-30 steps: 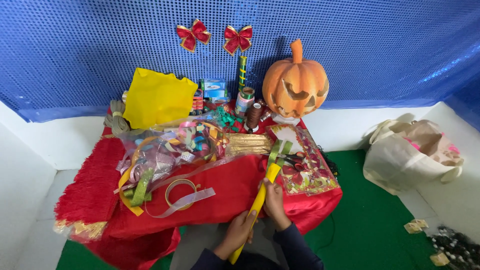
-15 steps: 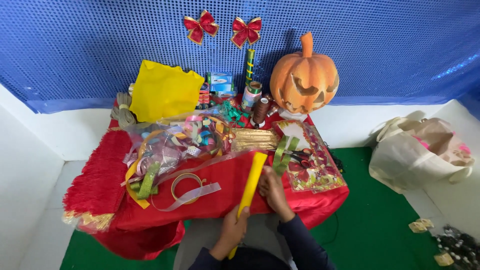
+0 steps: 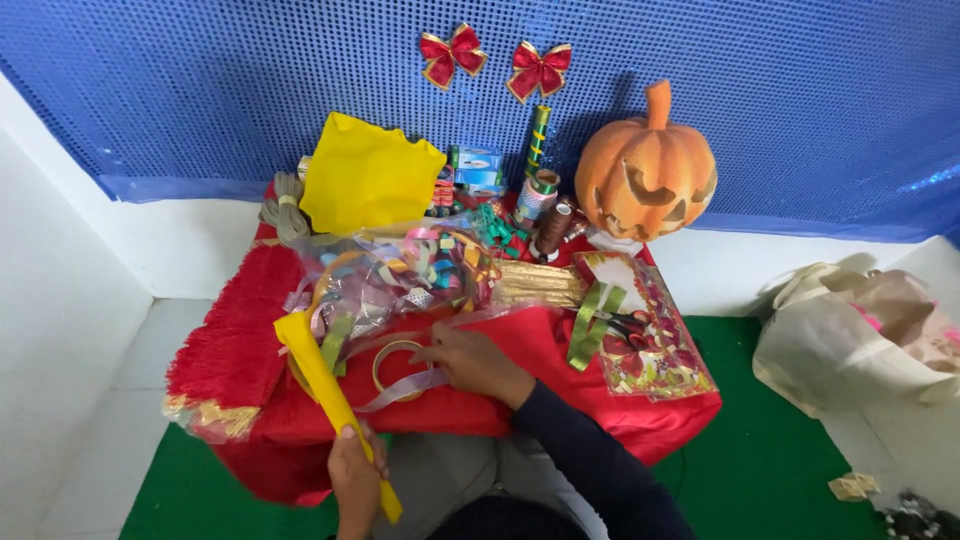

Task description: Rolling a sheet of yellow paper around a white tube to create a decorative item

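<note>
We steady the yellow roll [image 3: 325,395] and reach for ribbon.
Left hand [image 3: 355,480] stays wrapped round it; right hand [image 3: 470,362], fingers loose, should pinch the ribbon loop [image 3: 400,372] flat on the desk [image 3: 560,400].

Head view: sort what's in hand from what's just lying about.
In hand:
left hand grips yellow roll
right hand on ribbon spool

Lying about:
pumpkin
red bows
yellow bag
scissors
bagged ribbons
cloth bag
</note>
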